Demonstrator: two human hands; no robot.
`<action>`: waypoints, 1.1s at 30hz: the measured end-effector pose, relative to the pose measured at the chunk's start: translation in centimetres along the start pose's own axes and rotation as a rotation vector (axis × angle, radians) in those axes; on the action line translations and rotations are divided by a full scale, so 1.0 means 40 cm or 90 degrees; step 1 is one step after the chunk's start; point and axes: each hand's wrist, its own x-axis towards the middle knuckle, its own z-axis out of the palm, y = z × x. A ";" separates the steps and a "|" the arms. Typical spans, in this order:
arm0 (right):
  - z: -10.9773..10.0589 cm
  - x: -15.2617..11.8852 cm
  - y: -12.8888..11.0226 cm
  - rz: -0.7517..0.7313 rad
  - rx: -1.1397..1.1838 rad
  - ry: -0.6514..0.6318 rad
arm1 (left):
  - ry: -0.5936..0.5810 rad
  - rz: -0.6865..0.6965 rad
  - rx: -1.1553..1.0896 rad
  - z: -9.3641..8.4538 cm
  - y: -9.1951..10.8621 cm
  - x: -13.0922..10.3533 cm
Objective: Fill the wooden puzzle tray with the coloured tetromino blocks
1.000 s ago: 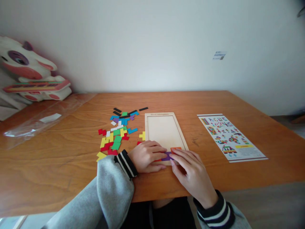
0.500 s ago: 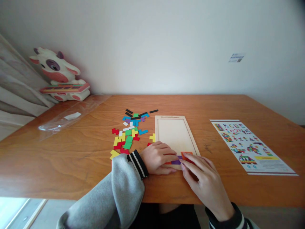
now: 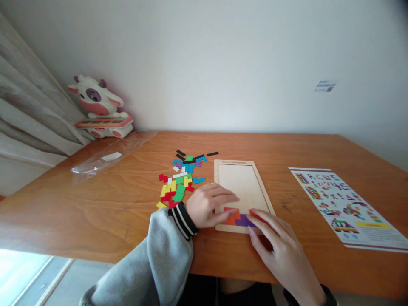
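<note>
My left hand (image 3: pixel 212 206) hovers over the left edge of a shallow wooden puzzle tray (image 3: pixel 235 162), its fingers apart and holding nothing. Under its thumb and forefinger, orange puzzle pieces (image 3: pixel 230 217) lie in the tray's near left corner. A purple piece (image 3: pixel 244 220) lies flat beside them along the near edge. My right hand (image 3: pixel 282 242) reaches into the near right corner, thumb and fingertips closed around another orange piece (image 3: pixel 251 211). Only a sliver of that one shows; the fingers cover the rest.
Loose coloured puzzle pieces (image 3: pixel 180 189) are scattered left of the tray. A printed pattern sheet (image 3: pixel 347 204) lies to the right. At the back left are a clear plastic bag (image 3: pixel 95 168) and a toy cow with a keyboard (image 3: pixel 103 114). A wall stands behind the table.
My left hand has lifted off the pieces and drawn back slightly, uncovering more orange. My right fingers now hide most of the right-hand orange piece. The whole view has shifted a little.
</note>
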 end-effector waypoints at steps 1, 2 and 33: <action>0.000 -0.001 0.001 0.001 0.002 0.000 | 0.019 -0.049 0.027 -0.023 -0.015 -0.004; 0.001 -0.002 0.001 0.002 0.004 0.003 | 0.035 -0.107 0.062 -0.046 -0.036 -0.011; -0.015 0.014 -0.020 0.084 0.005 0.058 | -0.015 -0.495 0.307 -0.143 -0.315 -0.156</action>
